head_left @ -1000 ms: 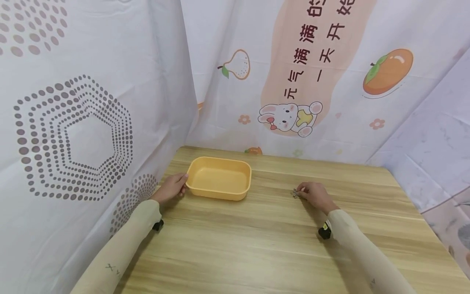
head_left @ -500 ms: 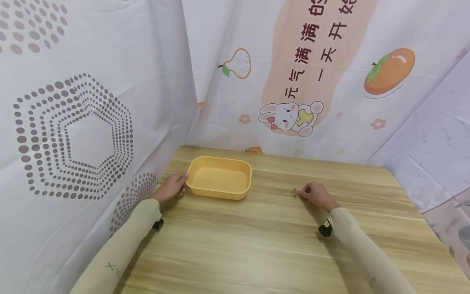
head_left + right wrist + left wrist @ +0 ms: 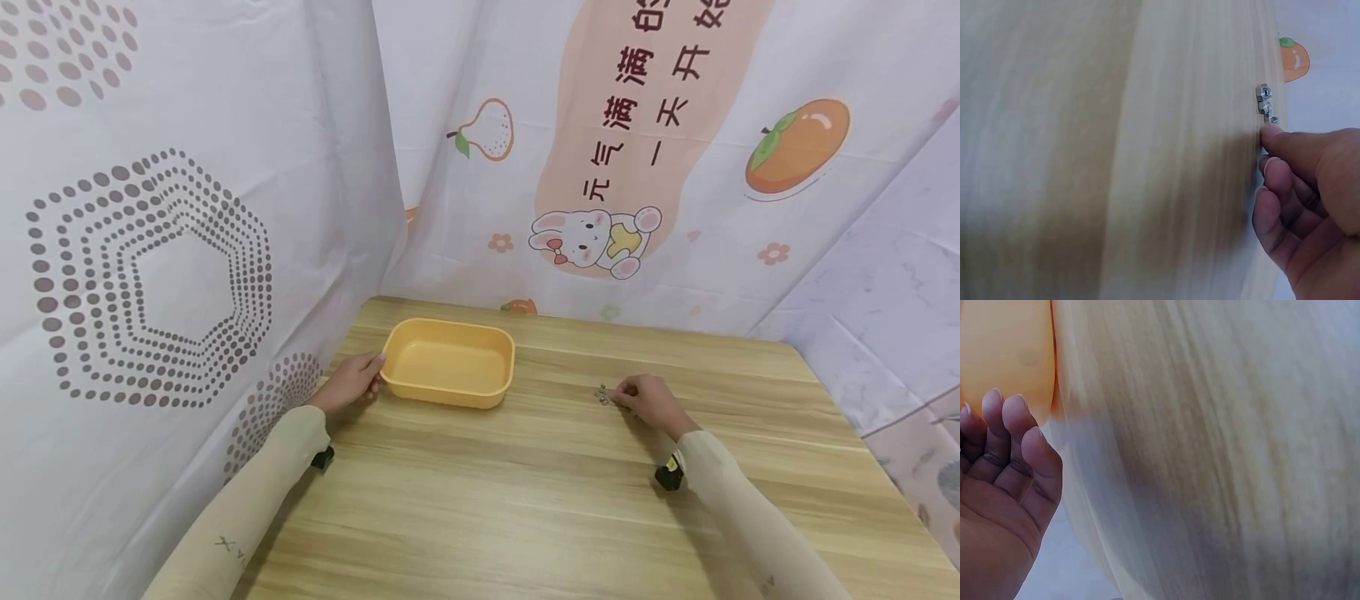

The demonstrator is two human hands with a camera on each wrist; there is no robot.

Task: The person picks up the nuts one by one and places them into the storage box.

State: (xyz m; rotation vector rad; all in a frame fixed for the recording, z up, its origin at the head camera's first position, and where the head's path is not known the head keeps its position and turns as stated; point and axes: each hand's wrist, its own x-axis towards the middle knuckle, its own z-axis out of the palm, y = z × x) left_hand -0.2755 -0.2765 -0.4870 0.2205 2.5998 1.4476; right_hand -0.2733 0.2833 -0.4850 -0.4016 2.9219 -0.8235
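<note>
A yellow rectangular basin (image 3: 448, 364) stands towards the back left of the table. My left hand (image 3: 351, 382) grips its left end, thumb at the rim and fingers curled below; in the left wrist view the fingers (image 3: 1035, 456) lie against the orange-looking wall (image 3: 1007, 356). Several small silver metal nuts (image 3: 602, 395) lie in a cluster on the right half of the table. Beside them is my right hand (image 3: 651, 402), thumb and fingers bent together. In the right wrist view its thumb tip almost touches the nearest nut (image 3: 1274, 120). What lies between thumb and forefinger is hidden.
The wood-grain table (image 3: 480, 492) reaches to a printed curtain (image 3: 465, 225) at the back. Another curtain (image 3: 322, 192) hangs close along the left side, near my left arm. Pale cloth (image 3: 892, 308) borders the right side.
My right hand has drawn back a little to the right, uncovering more of the nuts. The left hand and the basin have stayed in place.
</note>
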